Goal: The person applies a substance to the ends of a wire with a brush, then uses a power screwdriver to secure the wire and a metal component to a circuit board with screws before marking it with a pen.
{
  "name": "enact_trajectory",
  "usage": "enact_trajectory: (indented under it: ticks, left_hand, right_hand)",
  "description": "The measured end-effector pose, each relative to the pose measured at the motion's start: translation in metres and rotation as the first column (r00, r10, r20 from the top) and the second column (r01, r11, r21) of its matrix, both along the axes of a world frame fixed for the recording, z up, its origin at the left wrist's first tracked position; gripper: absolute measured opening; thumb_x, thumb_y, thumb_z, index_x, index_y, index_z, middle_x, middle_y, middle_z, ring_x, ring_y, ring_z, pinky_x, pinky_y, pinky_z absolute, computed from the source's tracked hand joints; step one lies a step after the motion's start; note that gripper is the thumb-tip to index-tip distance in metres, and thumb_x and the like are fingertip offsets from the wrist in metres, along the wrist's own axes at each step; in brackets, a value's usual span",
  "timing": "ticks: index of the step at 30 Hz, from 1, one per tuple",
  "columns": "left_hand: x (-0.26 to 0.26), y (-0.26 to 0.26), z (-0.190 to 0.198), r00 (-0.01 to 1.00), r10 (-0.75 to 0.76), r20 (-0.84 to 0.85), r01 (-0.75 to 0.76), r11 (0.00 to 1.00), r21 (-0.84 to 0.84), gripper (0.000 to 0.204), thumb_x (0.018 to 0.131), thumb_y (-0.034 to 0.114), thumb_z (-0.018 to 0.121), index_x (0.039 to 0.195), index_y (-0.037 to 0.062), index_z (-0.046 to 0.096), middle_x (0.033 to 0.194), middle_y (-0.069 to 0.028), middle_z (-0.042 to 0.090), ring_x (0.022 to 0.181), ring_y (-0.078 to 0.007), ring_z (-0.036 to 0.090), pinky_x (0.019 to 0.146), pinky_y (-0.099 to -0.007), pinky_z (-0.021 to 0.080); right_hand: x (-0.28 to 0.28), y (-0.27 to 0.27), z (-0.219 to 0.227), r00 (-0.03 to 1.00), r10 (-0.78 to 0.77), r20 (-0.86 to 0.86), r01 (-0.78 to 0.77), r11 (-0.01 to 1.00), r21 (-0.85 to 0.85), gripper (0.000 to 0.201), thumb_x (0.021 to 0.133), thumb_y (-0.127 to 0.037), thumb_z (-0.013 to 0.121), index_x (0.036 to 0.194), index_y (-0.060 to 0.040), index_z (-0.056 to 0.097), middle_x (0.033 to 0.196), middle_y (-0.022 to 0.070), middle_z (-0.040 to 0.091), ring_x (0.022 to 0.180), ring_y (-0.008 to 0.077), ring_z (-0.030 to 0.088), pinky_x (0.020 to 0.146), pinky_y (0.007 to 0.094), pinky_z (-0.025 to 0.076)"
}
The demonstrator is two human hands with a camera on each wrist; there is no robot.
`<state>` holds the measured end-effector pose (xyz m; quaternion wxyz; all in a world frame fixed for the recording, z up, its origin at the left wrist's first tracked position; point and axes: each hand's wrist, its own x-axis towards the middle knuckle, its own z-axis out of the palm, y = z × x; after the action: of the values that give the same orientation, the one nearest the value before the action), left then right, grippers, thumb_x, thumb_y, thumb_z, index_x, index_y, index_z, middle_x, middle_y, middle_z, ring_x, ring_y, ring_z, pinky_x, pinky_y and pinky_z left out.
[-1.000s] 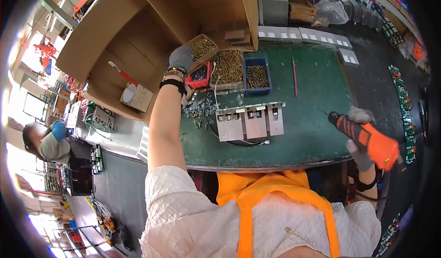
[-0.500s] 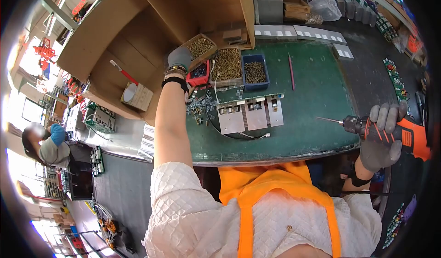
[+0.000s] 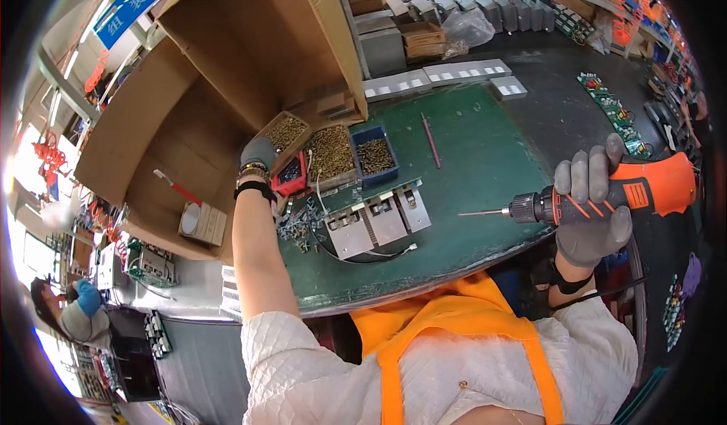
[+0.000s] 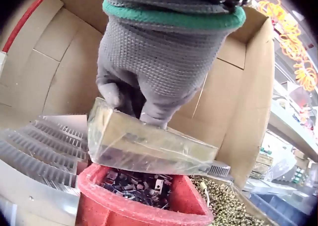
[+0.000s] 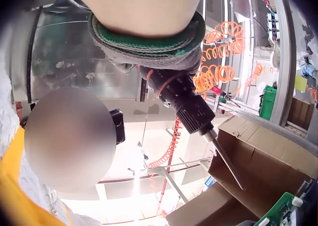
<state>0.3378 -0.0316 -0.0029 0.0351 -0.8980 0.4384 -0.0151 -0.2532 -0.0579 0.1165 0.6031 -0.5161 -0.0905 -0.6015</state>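
Note:
My gloved left hand [image 3: 259, 152] is over a small tilted cardboard box [image 4: 154, 141] of brass-coloured screws. Its thumb and fingers [image 4: 154, 114] dip past the near wall; the box hides the fingertips, so I cannot tell what they hold. Right below stands a red bin [image 4: 139, 206] of small dark parts. My gloved right hand [image 3: 583, 243] grips an orange and black power screwdriver [image 3: 651, 186], its long bit [image 5: 228, 164] pointing left over the bench. A circuit board with metal plates [image 3: 382, 224] lies between the hands.
A larger tray of brass screws [image 3: 331, 151] and a blue bin [image 3: 379, 177] stand beside the red bin. Loose small parts [image 3: 299, 227], a cable [image 3: 386, 257] and a pink stick [image 3: 431, 141] lie on the green mat [image 3: 477, 160]. A big open carton [image 3: 265, 54] rises behind.
My right hand has brought the screwdriver up and turned its bit level toward the left. The head view has swung right. My left hand stays at the small screw box.

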Motion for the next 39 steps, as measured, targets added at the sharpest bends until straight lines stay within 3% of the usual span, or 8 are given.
enact_trajectory:
  ticks: [6, 8, 16, 23, 26, 31, 35, 39]
  left_hand:
    - [-0.024, 0.013, 0.013, 0.997, 0.070, 0.029, -0.066, 0.990, -0.124, 0.023, 0.087, 0.023, 0.060, 0.101, 0.0096, 0.073, 0.107, -0.0179, 0.069, 0.102, -0.0356, 0.065, 0.089, -0.0441, 0.051]
    - [-0.029, 0.021, 0.013, 0.995, 0.086, 0.047, -0.062, 0.926, -0.373, 0.022, 0.091, 0.020, 0.054, 0.100, 0.0079, 0.069, 0.101, -0.0173, 0.070, 0.098, -0.0377, 0.066, 0.083, -0.0467, 0.053]
    - [-0.033, 0.040, 0.008, 0.999, 0.036, -0.002, -0.032, 0.859, -0.512, 0.020, 0.089, 0.028, 0.061, 0.101, 0.0141, 0.070, 0.096, -0.0168, 0.069, 0.091, -0.0359, 0.066, 0.079, -0.0445, 0.052]
    - [-0.001, 0.044, -0.023, 0.919, -0.154, -0.362, -0.172, 0.670, -0.722, 0.020, 0.083, 0.014, 0.073, 0.100, 0.0046, 0.073, 0.085, -0.0092, 0.073, 0.075, -0.0186, 0.069, 0.072, -0.0312, 0.055]
    - [-0.069, 0.058, 0.009, 0.708, -0.455, -0.540, -0.326, 0.468, -0.821, 0.018, 0.088, 0.011, 0.068, 0.103, 0.0011, 0.070, 0.081, -0.0052, 0.070, 0.072, -0.0124, 0.065, 0.066, -0.0258, 0.053]
    - [-0.231, 0.117, 0.057, 0.594, -0.599, -0.537, -0.215, 0.525, -0.823, 0.014, 0.091, 0.011, 0.067, 0.099, -0.0005, 0.068, 0.080, -0.0011, 0.068, 0.071, -0.0083, 0.061, 0.063, -0.0221, 0.049]
    - [-0.295, 0.149, 0.040, 0.587, -0.696, -0.413, -0.058, 0.473, -0.879, 0.015, 0.087, 0.008, 0.072, 0.097, -0.0022, 0.067, 0.087, -0.0048, 0.068, 0.077, -0.0091, 0.062, 0.071, -0.0224, 0.049]
    - [-0.309, 0.158, 0.030, 0.462, -0.706, -0.538, -0.290, 0.453, -0.843, 0.019, 0.083, 0.008, 0.076, 0.096, -0.0023, 0.067, 0.085, -0.0037, 0.067, 0.076, -0.0095, 0.061, 0.070, -0.0225, 0.049]
  right_hand:
    - [-0.004, 0.003, 0.007, 1.000, 0.002, 0.006, -0.001, 0.996, -0.086, 0.069, 0.080, -0.033, 0.076, 0.131, -0.0050, 0.038, 0.076, -0.0046, 0.050, 0.071, 0.0105, 0.051, 0.069, 0.0288, 0.041]
    - [-0.003, 0.003, 0.006, 0.999, 0.033, 0.010, -0.032, 0.994, -0.106, 0.072, 0.080, -0.033, 0.076, 0.133, -0.0047, 0.037, 0.078, -0.0050, 0.049, 0.071, 0.0102, 0.050, 0.069, 0.0282, 0.040]
    - [0.012, 0.003, 0.014, 0.987, 0.138, 0.088, -0.125, 0.982, -0.140, 0.081, 0.081, -0.022, 0.071, 0.147, -0.0011, 0.029, 0.081, -0.0061, 0.047, 0.068, 0.0058, 0.048, 0.066, 0.0236, 0.044]
    - [0.034, 0.004, 0.011, 0.965, 0.254, 0.062, -0.241, 0.956, -0.169, 0.080, 0.076, -0.018, 0.075, 0.142, 0.0036, 0.034, 0.077, -0.0072, 0.049, 0.062, 0.0027, 0.049, 0.066, 0.0215, 0.042]
    - [0.041, 0.005, 0.015, 0.969, 0.233, 0.080, -0.220, 0.965, -0.140, 0.080, 0.076, -0.018, 0.076, 0.141, 0.0044, 0.035, 0.075, -0.0075, 0.049, 0.062, 0.0028, 0.050, 0.065, 0.0213, 0.043]
    - [0.071, 0.005, 0.018, 0.926, 0.318, 0.205, -0.296, 0.946, -0.130, 0.080, 0.073, -0.013, 0.076, 0.141, 0.0045, 0.036, 0.073, -0.0074, 0.051, 0.060, 0.0041, 0.051, 0.062, 0.0210, 0.044]
    - [0.093, -0.003, 0.012, 0.887, 0.445, 0.124, -0.393, 0.869, -0.301, 0.075, 0.075, -0.013, 0.078, 0.138, 0.0034, 0.040, 0.072, -0.0062, 0.054, 0.059, 0.0052, 0.055, 0.062, 0.0216, 0.049]
    - [0.114, 0.007, 0.001, 0.870, 0.470, 0.148, -0.406, 0.854, -0.324, 0.071, 0.083, -0.022, 0.076, 0.138, 0.0036, 0.038, 0.075, -0.0042, 0.055, 0.060, 0.0055, 0.055, 0.060, 0.0216, 0.050]
